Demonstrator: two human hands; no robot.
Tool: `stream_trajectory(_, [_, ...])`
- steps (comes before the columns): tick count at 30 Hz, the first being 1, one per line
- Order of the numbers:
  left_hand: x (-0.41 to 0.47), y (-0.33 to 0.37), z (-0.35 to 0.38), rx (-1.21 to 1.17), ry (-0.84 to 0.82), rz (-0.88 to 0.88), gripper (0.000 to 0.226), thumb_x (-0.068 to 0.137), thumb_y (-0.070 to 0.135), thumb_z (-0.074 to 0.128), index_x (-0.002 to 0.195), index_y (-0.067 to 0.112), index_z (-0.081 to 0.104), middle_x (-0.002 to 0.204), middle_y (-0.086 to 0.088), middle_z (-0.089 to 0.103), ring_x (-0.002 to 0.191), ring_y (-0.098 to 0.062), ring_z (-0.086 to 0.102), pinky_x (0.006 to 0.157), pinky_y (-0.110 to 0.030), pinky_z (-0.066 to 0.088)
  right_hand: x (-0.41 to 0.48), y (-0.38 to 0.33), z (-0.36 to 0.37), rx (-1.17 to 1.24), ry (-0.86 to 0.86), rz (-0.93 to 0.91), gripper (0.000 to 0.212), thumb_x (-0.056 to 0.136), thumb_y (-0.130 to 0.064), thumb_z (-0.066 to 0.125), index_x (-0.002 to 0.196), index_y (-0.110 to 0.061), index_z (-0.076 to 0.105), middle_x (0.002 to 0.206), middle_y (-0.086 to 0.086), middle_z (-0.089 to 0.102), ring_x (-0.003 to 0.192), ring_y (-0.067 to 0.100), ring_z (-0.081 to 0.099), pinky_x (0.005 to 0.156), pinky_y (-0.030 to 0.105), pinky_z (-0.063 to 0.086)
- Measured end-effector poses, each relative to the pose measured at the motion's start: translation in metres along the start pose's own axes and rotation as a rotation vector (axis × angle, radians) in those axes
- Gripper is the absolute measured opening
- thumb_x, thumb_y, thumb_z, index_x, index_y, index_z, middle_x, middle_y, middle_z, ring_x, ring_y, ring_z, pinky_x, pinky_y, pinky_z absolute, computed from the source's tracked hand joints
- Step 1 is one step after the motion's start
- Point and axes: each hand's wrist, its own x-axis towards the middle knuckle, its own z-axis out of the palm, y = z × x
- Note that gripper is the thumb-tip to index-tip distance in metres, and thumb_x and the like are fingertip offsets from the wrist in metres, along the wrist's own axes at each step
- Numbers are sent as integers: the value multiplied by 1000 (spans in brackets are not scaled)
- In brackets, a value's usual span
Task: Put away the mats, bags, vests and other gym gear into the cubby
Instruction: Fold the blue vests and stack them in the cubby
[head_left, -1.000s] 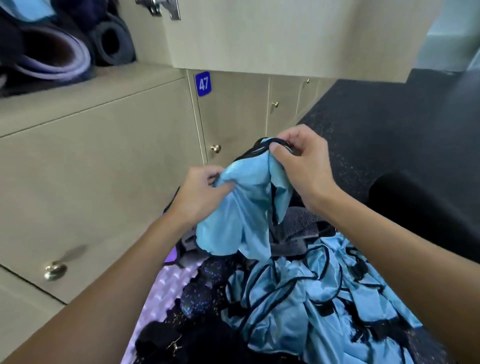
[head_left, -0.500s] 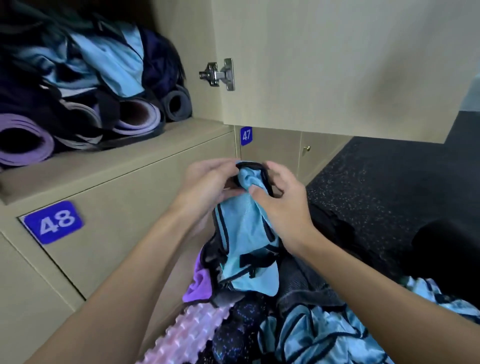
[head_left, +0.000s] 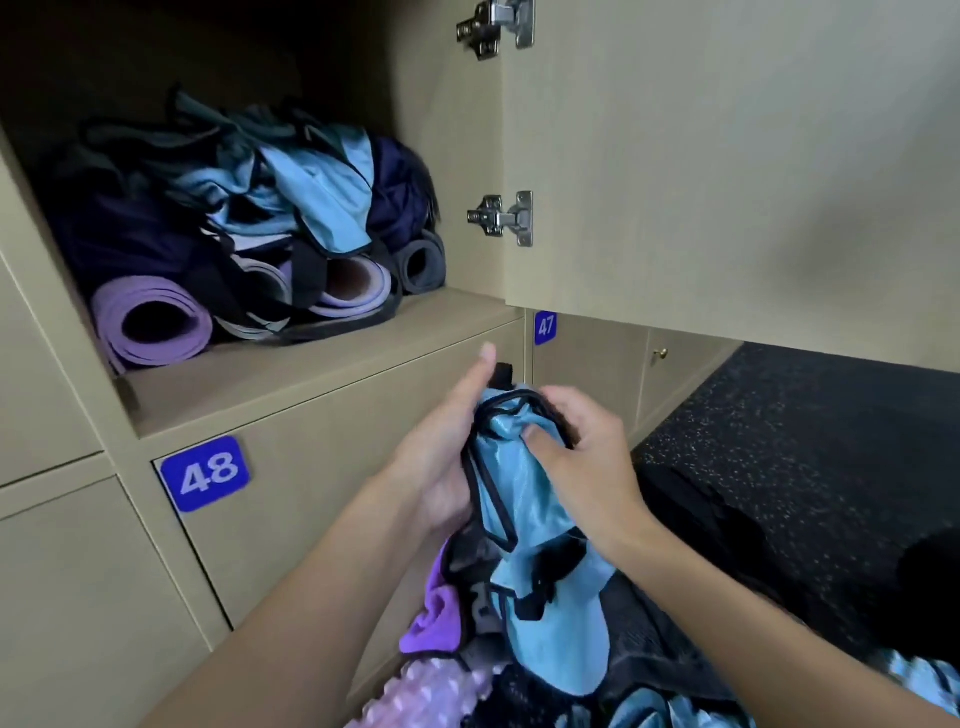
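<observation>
— What's nearest you?
— The pile (head_left: 597, 691), low in my view, with a knobbly roller (head_left: 431, 691) at its left edge. Above it I hold the vest (head_left: 519, 467) between both hands. My right hand (head_left: 587, 457) is curled round the bunched top. My left hand (head_left: 441, 462) lies flat against its side; half a second ago it was curled.
— And the cubby?
— The cubby (head_left: 311, 374) stands open beyond, with more of it showing than before. Rolled mats (head_left: 150, 322) lie inside. The vest is outside, below the shelf.
</observation>
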Motion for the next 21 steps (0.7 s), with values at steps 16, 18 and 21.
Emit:
stream_trajectory(16, [-5, 72, -8, 710, 135, 643, 11, 94, -3, 58, 92, -2, 69, 84, -12, 69, 76, -19, 63, 72, -36, 55, 35, -17, 31, 1035, -205, 403, 50, 89, -2, 58, 135, -21, 51, 129, 17, 64, 110, 35, 65, 87, 46, 55])
stream_trajectory(18, [-3, 89, -16, 862, 246, 739, 12, 91, -3, 59, 82, -10, 63, 79, -11, 60, 74, -24, 60, 72, -38, 52, 49, -37, 33, 1037, -201, 327, 54, 86, 1, 58, 134, -22, 52, 132, 17, 61, 107, 33, 65, 81, 40, 57])
stream_trajectory(21, [-5, 109, -24, 911, 268, 809, 9, 91, -1, 60, 91, -4, 68, 87, -14, 72, 78, -21, 66, 75, -37, 57, 62, -71, 39, 975, -284, 173, 62, 78, 0, 71, 130, -29, 55, 126, 11, 66, 112, 31, 65, 89, 44, 55])
